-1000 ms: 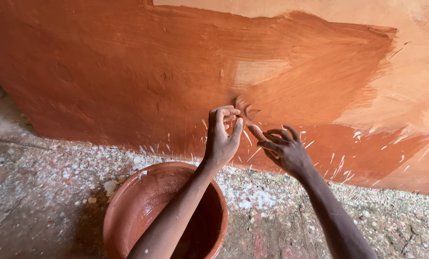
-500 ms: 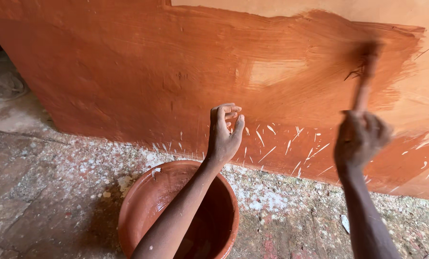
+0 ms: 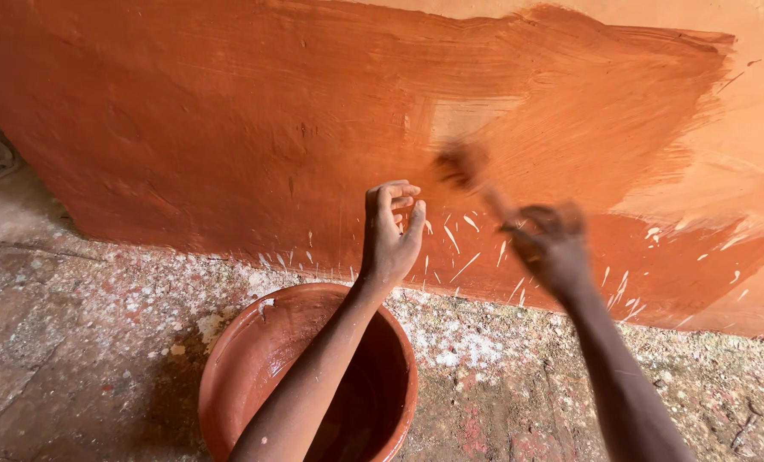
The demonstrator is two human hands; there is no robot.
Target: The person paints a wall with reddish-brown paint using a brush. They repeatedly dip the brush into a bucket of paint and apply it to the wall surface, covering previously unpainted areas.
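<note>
Brush [image 3: 460, 167] against wall [image 3: 228, 128] | right hand [image 3: 548, 244] fingers grasping it | left hand [image 3: 390, 231] fingers curled, empty

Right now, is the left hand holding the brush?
No. The left hand is empty with curled fingers; the right hand holds the brush.

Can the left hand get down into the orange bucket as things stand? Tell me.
Probably yes. The left hand is raised empty, fingers curled, above the open orange bucket, with nothing between them. The right hand with its brush works off to the side.

Right hand [image 3: 548, 244] and brush [image 3: 460, 167] are motion-blurred.
</note>
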